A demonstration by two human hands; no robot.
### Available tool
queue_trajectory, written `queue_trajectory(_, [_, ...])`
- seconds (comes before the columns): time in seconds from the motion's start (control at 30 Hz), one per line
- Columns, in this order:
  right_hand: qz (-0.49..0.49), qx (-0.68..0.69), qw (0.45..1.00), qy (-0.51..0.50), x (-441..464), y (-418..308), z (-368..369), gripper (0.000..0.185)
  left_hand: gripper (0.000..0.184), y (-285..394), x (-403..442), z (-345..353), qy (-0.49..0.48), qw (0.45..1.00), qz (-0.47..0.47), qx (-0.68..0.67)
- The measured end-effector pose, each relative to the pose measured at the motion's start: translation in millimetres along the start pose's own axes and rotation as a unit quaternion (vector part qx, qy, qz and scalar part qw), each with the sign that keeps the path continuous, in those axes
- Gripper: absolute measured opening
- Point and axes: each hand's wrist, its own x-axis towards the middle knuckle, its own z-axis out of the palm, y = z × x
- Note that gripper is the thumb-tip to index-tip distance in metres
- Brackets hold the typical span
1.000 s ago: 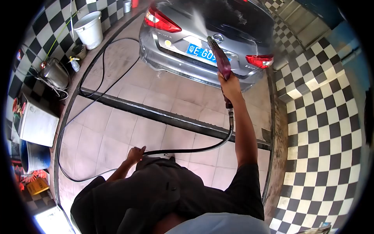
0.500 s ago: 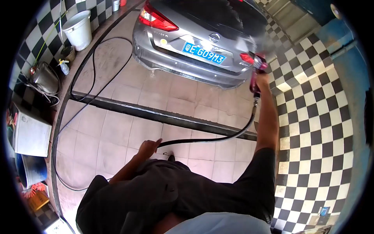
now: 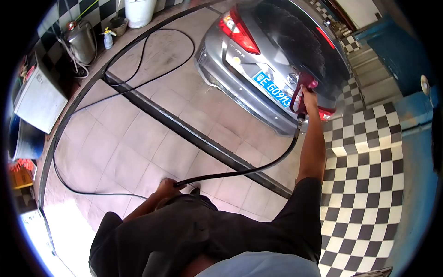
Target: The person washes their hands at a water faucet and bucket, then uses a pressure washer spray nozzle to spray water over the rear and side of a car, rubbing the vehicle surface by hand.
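Note:
My right hand (image 3: 309,98) is wrapped round the grip of a dark red spray gun (image 3: 304,83), held out at arm's length in front of the car's tail. Behind the gun stands a wet grey car (image 3: 244,99), its rear facing me, with a blue licence plate (image 3: 271,88) and red tail lights. From the gun's base a thick black hose (image 3: 258,169) curves down and across my front. Low at my waist, my left hand (image 3: 167,188) is closed round that hose. Part of the car's badge and plate is hidden by the gun and my hand.
A dark drain channel (image 3: 184,134) crosses the tiled floor. Loops of thin black hose (image 3: 192,51) lie on the left. Along the left wall are a white bucket (image 3: 140,13), a metal tank (image 3: 83,44), a spray bottle (image 3: 108,39) and a white box (image 3: 40,99). A checkered wall (image 3: 360,184) runs close on my right.
My view has turned, so the car appears tilted and further right. The spray gun has shifted from the right tail light to in front of the badge and plate. Both hands keep their grip.

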Motion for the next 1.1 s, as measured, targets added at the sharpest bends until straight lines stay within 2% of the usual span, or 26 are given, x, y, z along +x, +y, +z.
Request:
queue_trajectory(0.03, [-0.013, 0.060, 0.998, -0.008, -19.6, -32.4, 13.0, 0.038, 0.047, 2.1, -1.0, -4.7, 0.026, 1.000, -0.007, 0.015])
queue_trajectory(0.07, [-0.021, 0.046, 0.999, -0.007, -17.1, -50.7, 22.4, 0.038, 0.045, -13.6, 7.8, -1.9, 0.077, 0.992, 0.061, 0.083])
queue_trajectory(0.17, [-0.045, 0.046, 0.998, -0.028, -0.6, -92.5, 48.0, 0.037, 0.044, 17.2, -11.5, -41.1, 0.101, 0.995, 0.024, 0.006])
queue_trajectory(0.3, [-0.043, 0.080, 0.993, -0.069, 22.6, -133.5, 73.5, 0.037, 0.042, 41.2, -10.6, -63.0, 0.165, 0.984, 0.056, 0.023])
queue_trajectory(0.43, [-0.091, 0.084, 0.989, -0.084, 36.8, -167.1, 88.5, 0.035, 0.043, 52.4, 7.6, -68.4, 0.201, 0.978, 0.051, 0.038])
queue_trajectory(0.47, [-0.114, 0.102, 0.985, -0.084, 27.1, -174.3, 87.1, 0.034, 0.044, 54.5, 13.9, -70.4, 0.200, 0.974, 0.067, 0.078])
queue_trajectory(0.57, [-0.145, 0.052, 0.986, -0.059, 55.2, -161.8, 93.3, 0.034, 0.046, 47.0, 36.3, -61.3, 0.224, 0.959, 0.148, 0.087])
queue_trajectory(0.63, [-0.128, -0.024, 0.991, -0.030, 54.5, -151.1, 86.8, 0.035, 0.047, 34.8, 60.1, -52.4, 0.196, 0.968, 0.138, 0.076])
queue_trajectory(0.7, [-0.135, -0.111, 0.985, -0.001, 50.7, -136.2, 77.1, 0.036, 0.048, 85.9, 44.4, -71.3, 0.148, 0.985, 0.072, 0.042])
queue_trajectory(0.73, [-0.121, -0.154, 0.981, -0.011, 53.0, -125.9, 70.1, 0.039, 0.048, 89.6, 46.9, -66.7, 0.140, 0.986, 0.080, 0.051])
queue_trajectory(0.83, [-0.163, -0.196, 0.965, 0.068, 99.5, -56.2, 61.9, 0.041, 0.046, 101.2, 48.5, -56.3, 0.109, 0.986, 0.098, 0.085])
queue_trajectory(0.9, [-0.127, -0.212, 0.967, 0.066, 88.7, -42.3, 44.1, 0.042, 0.046, 114.5, 41.4, -54.9, 0.035, 0.996, 0.054, 0.060])
queue_trajectory(1.0, [-0.060, -0.222, 0.972, 0.056, 58.4, -40.3, 21.2, 0.043, 0.047, 117.1, 30.8, -49.2, 0.011, 0.996, 0.066, 0.051])
queue_trajectory(1.1, [-0.093, -0.237, 0.964, 0.076, 56.4, -31.3, 27.3, 0.044, 0.047, 96.0, 39.6, -34.6, -0.001, 0.994, 0.085, 0.065])
